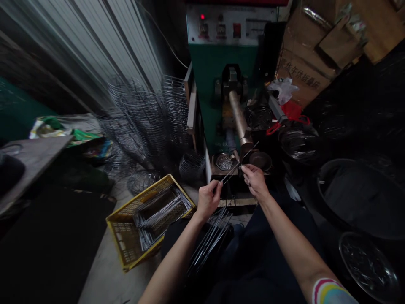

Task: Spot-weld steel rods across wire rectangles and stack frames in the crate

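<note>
A person's left hand (209, 198) pinches the near-left end of a thin, straight metal rod (230, 173) as the right hand (255, 180) pinches it near its middle, close in front of a green metal machine (205, 88). The rod's far end juts rightward, beyond the right fingertips. Left, a yellow plastic crate (125, 240) leaves little room beside the left forearm; grey floor (103, 272) shows past its near-left edge. Large black round tubs (322, 190) crowd the right.

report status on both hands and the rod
Left hand holding thin metal rod. Right hand pinched at rod, near machine. Dish of metal bits close by.
</note>
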Demonstrator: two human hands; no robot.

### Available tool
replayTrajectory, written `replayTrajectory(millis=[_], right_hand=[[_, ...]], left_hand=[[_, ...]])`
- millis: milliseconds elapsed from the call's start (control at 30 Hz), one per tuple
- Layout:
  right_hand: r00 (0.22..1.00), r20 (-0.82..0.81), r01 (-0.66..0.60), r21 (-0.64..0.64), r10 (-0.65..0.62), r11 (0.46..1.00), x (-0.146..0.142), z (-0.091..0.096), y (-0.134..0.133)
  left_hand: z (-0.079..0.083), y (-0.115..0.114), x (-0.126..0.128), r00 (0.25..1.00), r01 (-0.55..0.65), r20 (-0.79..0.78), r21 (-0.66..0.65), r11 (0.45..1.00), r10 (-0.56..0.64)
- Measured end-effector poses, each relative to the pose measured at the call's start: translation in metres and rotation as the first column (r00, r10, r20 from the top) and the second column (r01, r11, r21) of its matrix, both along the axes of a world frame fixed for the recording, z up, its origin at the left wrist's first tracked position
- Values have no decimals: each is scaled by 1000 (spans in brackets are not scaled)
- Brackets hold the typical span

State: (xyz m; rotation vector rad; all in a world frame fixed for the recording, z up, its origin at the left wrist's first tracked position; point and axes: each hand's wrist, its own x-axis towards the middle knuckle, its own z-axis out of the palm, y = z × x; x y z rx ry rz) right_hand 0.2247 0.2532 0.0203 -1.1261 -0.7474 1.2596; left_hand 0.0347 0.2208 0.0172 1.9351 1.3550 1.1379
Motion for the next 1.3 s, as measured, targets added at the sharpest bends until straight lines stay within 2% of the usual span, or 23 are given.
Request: replayTrajectory(millis=[167,333,667,933,1067,1167,1233,1300], right_hand=[[1000,11,-13,-17,13,1000,1,3,-1],[998,69,-7,-10,8,1000,1,5,-2],[984,123,130,9,-130,992,14,2,4],[990,98,103,-2,-102,995,18,-1,14],[987,159,14,-38,-8,999,26,0,-7],[941,276,-154,-161,195,975,32,-5,-45],[854,350,-306,-261,385,915,32,-13,-76],[720,421,-453,-318,552,833,32,-22,-105]], left_hand=[[-1,0,-1,1000,10,22,-46,999,-9],[0,2,-2,999,13,31,-16,1000,-12],[2,34,5,994,102,43,19,995,-103],[8,40,6,993,117,30,-10,993,-117],[10,43,4,994,109,-14,6,994,-109],[12,40,5,990,121,-83,56,991,-116],[14,29,2,976,163,-161,95,982,-146],[14,11,-12,943,213,-284,119,970,-172]])
